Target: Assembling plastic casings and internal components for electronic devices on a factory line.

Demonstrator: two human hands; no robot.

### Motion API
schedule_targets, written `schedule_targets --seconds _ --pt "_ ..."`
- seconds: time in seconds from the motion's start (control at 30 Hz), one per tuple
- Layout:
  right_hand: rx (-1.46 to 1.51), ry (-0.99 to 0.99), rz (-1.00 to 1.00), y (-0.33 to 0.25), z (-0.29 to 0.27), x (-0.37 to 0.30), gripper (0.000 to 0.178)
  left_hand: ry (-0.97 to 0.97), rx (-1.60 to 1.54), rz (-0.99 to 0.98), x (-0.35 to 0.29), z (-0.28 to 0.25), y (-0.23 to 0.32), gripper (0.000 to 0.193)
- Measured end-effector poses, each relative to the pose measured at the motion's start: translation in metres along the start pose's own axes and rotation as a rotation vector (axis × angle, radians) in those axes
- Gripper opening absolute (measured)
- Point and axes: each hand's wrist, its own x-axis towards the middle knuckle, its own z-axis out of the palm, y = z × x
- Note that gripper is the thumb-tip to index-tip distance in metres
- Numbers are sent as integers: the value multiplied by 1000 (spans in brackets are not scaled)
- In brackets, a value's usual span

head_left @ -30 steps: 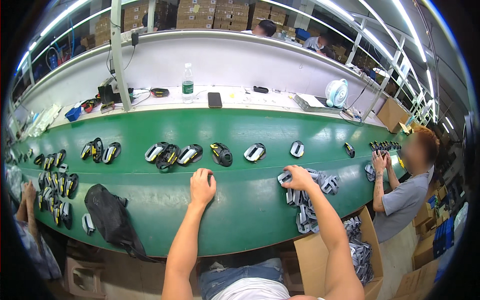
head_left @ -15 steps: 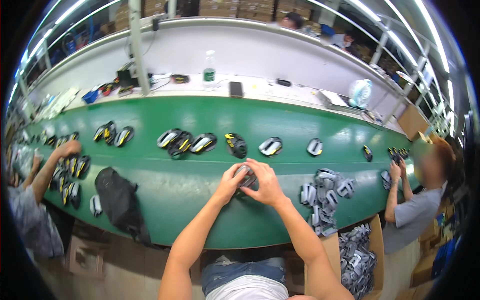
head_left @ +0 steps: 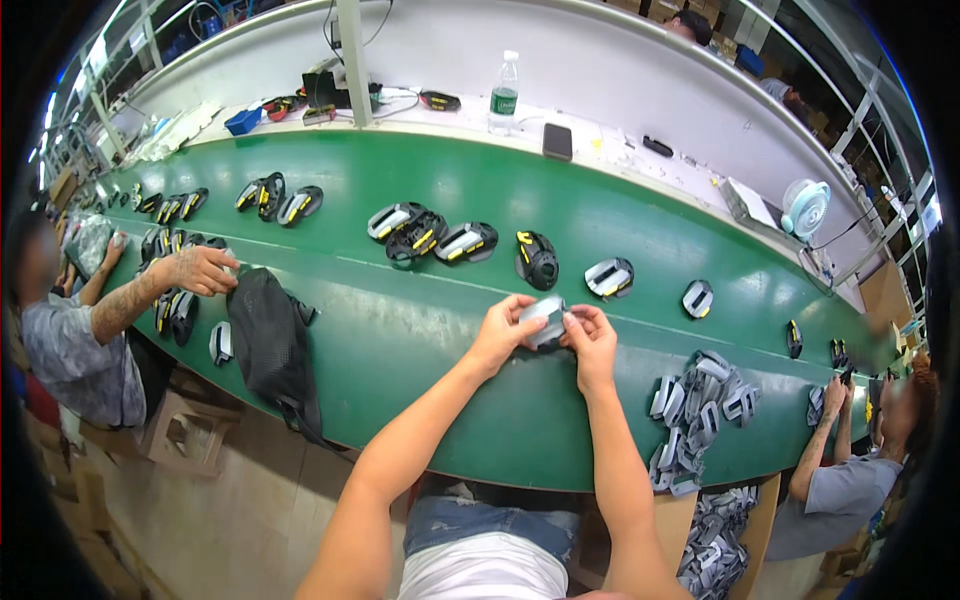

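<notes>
Black mesh bag point(head_left: 266, 335): slumped on the glossy green tabletop point(head_left: 395, 345), near a co-worker's hand point(head_left: 205, 271).
Left hand point(head_left: 501, 334): clamped on the held part's left side.
Curved grey-and-black plastic part point(head_left: 547, 308): between both hands, above mid-table — its underside hidden.
Right hand point(head_left: 595, 346): apparently pinching the part's right edge, thumb partly obscured.
Heap of slotted grey plastic pieces point(head_left: 703, 402): on the tabletop, right of both hands.
Open brown cardboard box point(head_left: 677, 525): beside the table edge — holding similar grey pieces.

Green table point(head_left: 405, 335) passable between black bag point(head_left: 272, 340) and grey part pile point(head_left: 706, 402); assembly row point(head_left: 538, 263) beyond; far right perhaps tight.
</notes>
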Motion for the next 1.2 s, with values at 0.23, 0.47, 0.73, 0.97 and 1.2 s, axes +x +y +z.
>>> schedule_targets --seconds 0.23,0.47,0.73,0.97,1.2 --pt "-110 -179 151 -10 6 -3 44 121 -155 118 1 -9 14 32" --pt "-438 -194 90 -10 5 -12 28 0 107 34 1 3 9 20" --pt "-265 -240 67 -5 12 -12 30 66 60 29 -2 7 4 23" --pt "-350 -182 30 0 17 -14 28 47 221 258 -2 6 -3 21" --pt "-612 -44 -327 5 19 -18 21 94 590 230 -6 21 -7 34"
